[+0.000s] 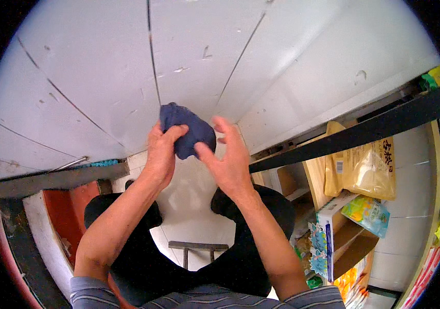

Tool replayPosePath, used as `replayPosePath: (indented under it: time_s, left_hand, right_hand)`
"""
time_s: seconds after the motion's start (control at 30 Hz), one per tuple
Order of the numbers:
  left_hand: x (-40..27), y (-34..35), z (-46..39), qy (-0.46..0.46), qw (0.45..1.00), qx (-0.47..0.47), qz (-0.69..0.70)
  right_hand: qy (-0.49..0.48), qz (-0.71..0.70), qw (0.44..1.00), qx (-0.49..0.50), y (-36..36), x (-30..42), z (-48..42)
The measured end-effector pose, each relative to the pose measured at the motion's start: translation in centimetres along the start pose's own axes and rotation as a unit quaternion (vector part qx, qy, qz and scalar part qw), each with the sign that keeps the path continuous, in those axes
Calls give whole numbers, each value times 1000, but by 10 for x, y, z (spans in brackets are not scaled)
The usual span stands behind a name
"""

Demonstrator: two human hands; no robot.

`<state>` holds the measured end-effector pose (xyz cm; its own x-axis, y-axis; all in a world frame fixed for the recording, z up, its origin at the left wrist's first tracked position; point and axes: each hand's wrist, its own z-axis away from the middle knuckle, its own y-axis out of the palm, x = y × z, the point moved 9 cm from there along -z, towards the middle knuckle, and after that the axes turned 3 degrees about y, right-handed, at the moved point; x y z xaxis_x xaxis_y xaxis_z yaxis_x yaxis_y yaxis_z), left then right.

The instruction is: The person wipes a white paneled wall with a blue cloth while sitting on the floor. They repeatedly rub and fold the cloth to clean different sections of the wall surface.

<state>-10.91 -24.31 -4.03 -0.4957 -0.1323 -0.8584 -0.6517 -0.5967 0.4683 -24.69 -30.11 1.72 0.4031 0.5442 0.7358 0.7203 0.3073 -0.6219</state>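
A bunched dark blue cloth (193, 129) is held up above the pale floor, before a white panelled wall. My left hand (162, 148) grips its left side, with the thumb lying across the cloth and the fingers behind it. At the cloth's right edge is my right hand (225, 154), its fingers spread and bent; the thumb touches or nearly touches the cloth. What the cloth is exactly cannot be told.
White wall panels (189, 50) rise in front. On the right, a black bar (351, 143) crosses before shelves with a tan plastic package (362, 170) and an open cardboard box (353, 247). A dark stool or rail (198, 245) stands between my legs. At left is a grey ledge (54, 180).
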Motion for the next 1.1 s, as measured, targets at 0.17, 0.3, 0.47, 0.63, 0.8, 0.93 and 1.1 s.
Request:
replayPosePath:
  time_s: [0.17, 0.3, 0.47, 0.63, 0.8, 0.93, 1.1]
  left_hand:
    - [15, 3, 12, -54, 997, 55, 1]
    - [40, -4, 19, -112, 983, 129, -62]
    - [37, -24, 26, -50, 974, 91, -203]
    - [10, -39, 23, -68, 984, 76, -143]
    - [1, -45, 17, -102, 989, 73, -83]
    - [-10, -46, 14, -107, 989, 64, -82]
    - [-6, -50, 11, -120, 989, 56, -70]
  right_hand:
    - [-79, 108, 990, 43, 23, 19, 6]
    - [14, 85, 994, 63, 32, -1, 8]
    - [176, 74, 972, 140, 52, -72, 4]
    - [176, 334, 925, 46, -20, -139, -61]
    - [-4, 606, 792, -74, -72, -138, -133]
    - [-59, 673, 733, -78, -81, -170, -160]
    - [-148, 677, 719, -54, -43, -206, -159]
